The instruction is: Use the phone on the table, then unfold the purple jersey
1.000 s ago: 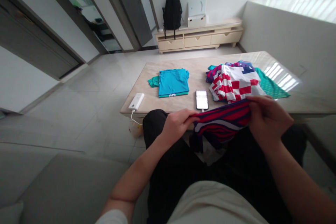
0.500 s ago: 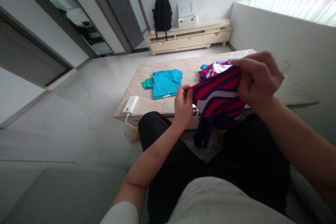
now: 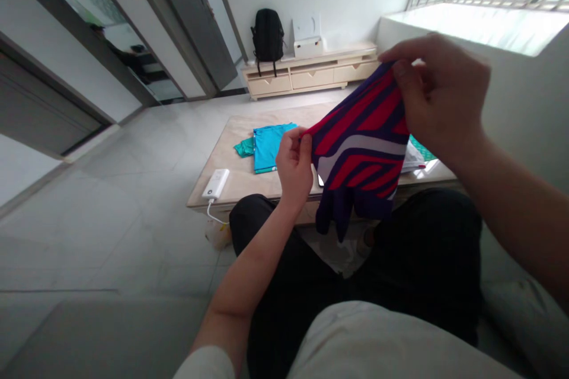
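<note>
A garment [image 3: 360, 151] striped in red, purple and white is stretched between my two hands, its lower purple folds hanging over the near table edge. My left hand [image 3: 296, 163] pinches its left upper corner. Higher up, my right hand [image 3: 442, 92] grips the right upper corner with thumb and fingers. Behind my left hand lies a folded blue garment [image 3: 269, 148], with a green piece of cloth [image 3: 244, 147] poking out on its left. Part of a phone-like edge [image 3: 320, 180] shows beside the striped cloth. White and green fabric [image 3: 413, 157] is partly hidden behind my right wrist.
A marble-look table [image 3: 237, 124] stands before my knees. On its left corner sits a white power bank [image 3: 216, 183] with a cable. By the wall, a low cabinet [image 3: 311, 77] carries a black backpack [image 3: 268, 35] and a white box [image 3: 307, 46]. A bag [image 3: 217, 234] is below the table.
Both hands have risen with the striped garment, the right one more, so the cloth is spread wider and tilts upward to the right. The view has shifted slightly.
</note>
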Demonstrator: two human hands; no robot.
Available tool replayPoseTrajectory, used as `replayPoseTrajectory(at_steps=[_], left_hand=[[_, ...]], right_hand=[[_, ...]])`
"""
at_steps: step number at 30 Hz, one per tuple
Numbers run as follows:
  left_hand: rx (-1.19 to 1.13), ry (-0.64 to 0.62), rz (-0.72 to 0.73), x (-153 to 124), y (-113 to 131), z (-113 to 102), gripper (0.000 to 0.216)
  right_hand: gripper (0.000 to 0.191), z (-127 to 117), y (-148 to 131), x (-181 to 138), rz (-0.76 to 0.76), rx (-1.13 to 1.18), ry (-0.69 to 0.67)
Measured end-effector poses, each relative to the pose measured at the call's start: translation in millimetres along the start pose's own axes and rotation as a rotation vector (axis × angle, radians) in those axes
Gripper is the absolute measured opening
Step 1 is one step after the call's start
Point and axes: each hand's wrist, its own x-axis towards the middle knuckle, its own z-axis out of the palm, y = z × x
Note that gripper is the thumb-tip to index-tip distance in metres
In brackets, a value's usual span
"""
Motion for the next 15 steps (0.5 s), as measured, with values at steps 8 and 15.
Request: replayPoseTrajectory(at_steps=[8,15], left_hand=[[-0.494,-0.233,-0.636,-14.0,24.9,7.7,0.021],[-0.662,-0.324,-1.073,-42.9,35.0,-0.5,0.016]], right_hand=[[0.023,57.9,48.3,-69.0,0.624,0.572,-0.073],[0.094,84.6,25.4,-215.2,1.103,1.130,-0.569]])
